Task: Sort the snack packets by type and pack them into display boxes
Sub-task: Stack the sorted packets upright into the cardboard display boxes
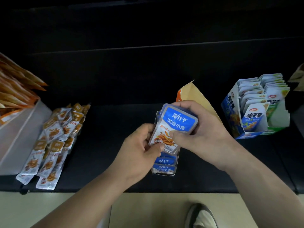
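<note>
Holding a stack of blue packets (pixel 174 127) just above the partly filled display box (pixel 162 173), the left hand (pixel 141 145) pinches the stack's lower edge and the right hand (pixel 200 127) grips its top. The box at far right (pixel 230 116) looks fully packed. The orange packets (pixel 54 139) lie loose at the left, apparently not yet boxed.

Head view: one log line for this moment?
left hand, right hand: grip blue packet stack | display box: part-filled, below | orange packets: loose pile
</note>
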The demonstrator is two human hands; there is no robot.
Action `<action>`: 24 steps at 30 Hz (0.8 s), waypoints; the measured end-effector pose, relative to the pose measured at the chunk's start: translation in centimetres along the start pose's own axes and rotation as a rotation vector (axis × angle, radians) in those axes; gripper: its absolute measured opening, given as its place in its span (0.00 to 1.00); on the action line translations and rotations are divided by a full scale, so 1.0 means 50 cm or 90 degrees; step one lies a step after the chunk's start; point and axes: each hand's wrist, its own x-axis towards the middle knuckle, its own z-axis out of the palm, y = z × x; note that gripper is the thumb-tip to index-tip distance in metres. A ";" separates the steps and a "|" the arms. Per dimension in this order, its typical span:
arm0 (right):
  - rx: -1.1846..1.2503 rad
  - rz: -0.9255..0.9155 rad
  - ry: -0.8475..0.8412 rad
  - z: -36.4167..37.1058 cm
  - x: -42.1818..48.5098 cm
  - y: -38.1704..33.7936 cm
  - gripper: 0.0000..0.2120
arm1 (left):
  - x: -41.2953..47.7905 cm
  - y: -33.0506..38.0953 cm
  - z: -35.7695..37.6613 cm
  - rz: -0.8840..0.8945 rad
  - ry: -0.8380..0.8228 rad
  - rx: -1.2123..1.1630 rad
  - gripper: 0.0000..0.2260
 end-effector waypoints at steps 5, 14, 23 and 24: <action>0.021 -0.024 0.042 -0.009 -0.007 0.004 0.26 | -0.004 -0.024 -0.003 0.023 0.021 0.110 0.17; 0.032 -0.033 0.058 -0.019 -0.023 0.023 0.26 | -0.024 -0.104 -0.004 0.072 0.012 0.238 0.11; -0.010 0.011 0.010 0.010 -0.027 0.039 0.26 | -0.041 -0.130 -0.016 0.076 -0.022 0.196 0.18; -0.014 0.016 0.019 0.008 -0.029 0.043 0.26 | -0.042 -0.130 -0.018 0.077 -0.028 0.201 0.20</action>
